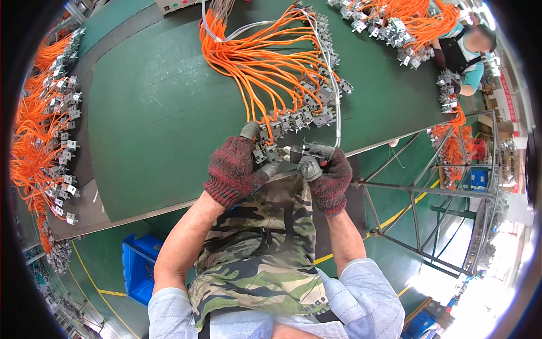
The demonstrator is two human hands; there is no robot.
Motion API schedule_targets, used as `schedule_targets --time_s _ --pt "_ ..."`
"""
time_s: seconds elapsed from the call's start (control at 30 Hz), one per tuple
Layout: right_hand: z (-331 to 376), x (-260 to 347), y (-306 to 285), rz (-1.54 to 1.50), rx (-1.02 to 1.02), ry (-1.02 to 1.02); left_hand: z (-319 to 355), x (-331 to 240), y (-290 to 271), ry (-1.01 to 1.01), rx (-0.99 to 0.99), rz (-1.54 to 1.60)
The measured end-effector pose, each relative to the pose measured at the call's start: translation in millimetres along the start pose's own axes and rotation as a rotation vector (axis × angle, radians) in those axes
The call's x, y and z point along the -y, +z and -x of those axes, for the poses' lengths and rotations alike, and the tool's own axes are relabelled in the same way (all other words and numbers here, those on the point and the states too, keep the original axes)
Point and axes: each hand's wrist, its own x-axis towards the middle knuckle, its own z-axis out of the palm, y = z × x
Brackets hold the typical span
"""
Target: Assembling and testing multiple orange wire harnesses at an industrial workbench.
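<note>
My left hand (232, 169), in a dark red knitted glove with grey-covered fingertips, is closed around a small grey metal connector (265, 153) at the table's near edge. An orange cable (269, 127) runs into that connector. My right hand (331, 179), gloved alike, grips a black plug-like piece (298, 153) right beside the connector; whether the two touch is hard to tell. A pale grey cable (337, 113) passes from my right hand up over the bundle. Several more grey connectors (299, 117) on orange cables (237, 56) fan out across the green table (147, 124).
A light-coloured box with buttons (180, 4) stands at the far edge. Bundles of orange cables (34, 133) hang at the left. A co-worker (466, 53) handles connectors at the far right. A metal frame (418, 189) is right of me, a blue bin (138, 265) below left.
</note>
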Motion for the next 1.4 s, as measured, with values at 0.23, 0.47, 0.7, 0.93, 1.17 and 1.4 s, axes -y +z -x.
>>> schedule_targets --time_s 0.23,0.47,0.7,0.93,1.17,1.4 --pt "-18 41 28 0.263 0.053 -0.017 1 6 3 0.022 -0.025 -0.003" --pt "-23 50 35 0.389 0.135 -0.035 4 7 3 0.009 -0.001 0.029" --pt "-25 55 36 0.440 0.235 -0.018 5 8 5 0.004 -0.029 0.020" --pt "-32 58 32 0.462 0.298 -0.061 9 6 3 0.008 -0.057 0.031" --pt "-36 44 28 0.387 0.276 -0.065 27 4 -11 -0.054 -0.055 0.152" --pt "-54 121 21 0.448 0.066 -0.617 31 6 7 -0.134 -0.196 0.331"
